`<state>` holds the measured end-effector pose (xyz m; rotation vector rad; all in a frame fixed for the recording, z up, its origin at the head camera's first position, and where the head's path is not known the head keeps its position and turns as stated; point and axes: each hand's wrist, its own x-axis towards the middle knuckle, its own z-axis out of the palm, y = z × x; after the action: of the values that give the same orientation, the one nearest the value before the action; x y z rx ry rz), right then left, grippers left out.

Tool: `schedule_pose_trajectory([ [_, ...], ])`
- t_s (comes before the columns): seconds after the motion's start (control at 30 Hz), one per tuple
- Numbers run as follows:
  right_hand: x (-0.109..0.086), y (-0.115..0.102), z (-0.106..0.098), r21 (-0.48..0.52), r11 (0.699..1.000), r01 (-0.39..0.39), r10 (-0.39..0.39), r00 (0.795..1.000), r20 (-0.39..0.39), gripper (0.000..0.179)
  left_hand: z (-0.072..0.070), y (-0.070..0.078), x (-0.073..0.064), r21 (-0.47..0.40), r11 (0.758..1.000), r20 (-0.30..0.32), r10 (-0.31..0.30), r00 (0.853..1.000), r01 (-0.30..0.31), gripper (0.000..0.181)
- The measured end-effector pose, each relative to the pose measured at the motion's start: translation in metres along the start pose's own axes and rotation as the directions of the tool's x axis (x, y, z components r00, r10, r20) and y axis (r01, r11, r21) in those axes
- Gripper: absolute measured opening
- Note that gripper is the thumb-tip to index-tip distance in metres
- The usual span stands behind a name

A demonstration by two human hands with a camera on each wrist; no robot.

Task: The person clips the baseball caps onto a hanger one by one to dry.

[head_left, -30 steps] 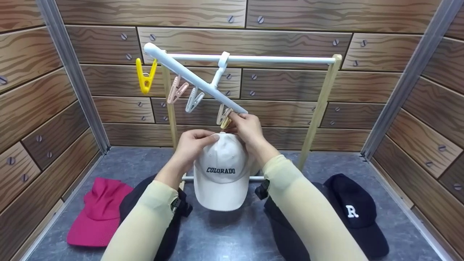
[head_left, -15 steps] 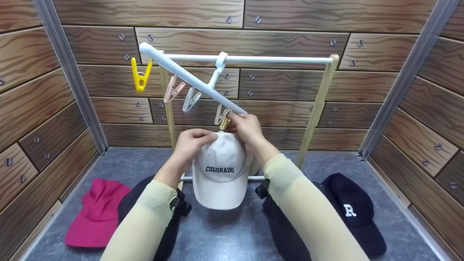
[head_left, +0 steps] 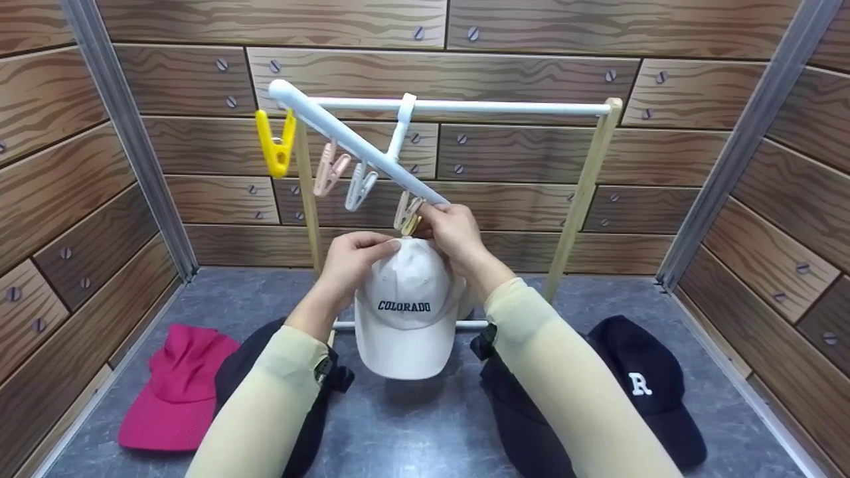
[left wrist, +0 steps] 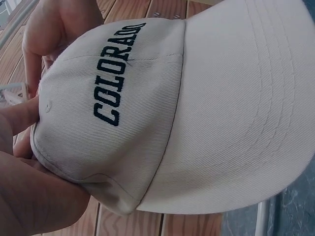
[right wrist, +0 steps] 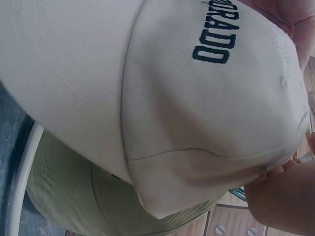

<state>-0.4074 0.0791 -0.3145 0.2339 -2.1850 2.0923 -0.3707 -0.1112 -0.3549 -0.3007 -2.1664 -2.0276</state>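
Observation:
A white cap (head_left: 405,332) with COLORADO across its front hangs brim down between both hands in the head view. My left hand (head_left: 352,262) pinches the left side of its crown near the top, thumb in front. Just above the crown, my right hand (head_left: 455,236) pinches a pale yellow clothespin (head_left: 410,224) under the lower end of a white hanger bar (head_left: 358,145); its other fingers are hidden behind the cap. A beige clothespin (head_left: 402,210) hangs right beside it. In the right wrist view, a green cap (right wrist: 64,189) shows behind the white one.
The hanger hooks over a white rail (head_left: 505,107) on a wooden-legged rack. Yellow (head_left: 276,147), pink (head_left: 329,171) and light blue (head_left: 360,189) clothespins hang from it. A magenta cap (head_left: 176,392) and dark cap (head_left: 309,431) lie left; a navy R cap (head_left: 654,392) and another dark cap (head_left: 521,411) lie right.
The hanger's left end, with its clothespins, swings slightly left and then back right. Both hands keep their hold, and the white cap stays nearly in place, rising a little.

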Motion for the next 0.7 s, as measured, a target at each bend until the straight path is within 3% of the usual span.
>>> schedule_pose_trajectory([
  [0.23,-0.0006,-0.0031,0.0018,0.052,0.999,0.002,-0.002,1.0,0.003,0.025,-0.0029,-0.0038,0.0015,-0.011,1.0,-0.008,-0.015,1.0,0.015,0.014],
  [0.7,0.0004,-0.0059,-0.0046,0.015,0.999,0.031,-0.031,0.999,0.016,0.025,-0.0021,-0.0039,0.0016,-0.046,0.999,-0.062,0.023,0.998,-0.025,0.014],
])
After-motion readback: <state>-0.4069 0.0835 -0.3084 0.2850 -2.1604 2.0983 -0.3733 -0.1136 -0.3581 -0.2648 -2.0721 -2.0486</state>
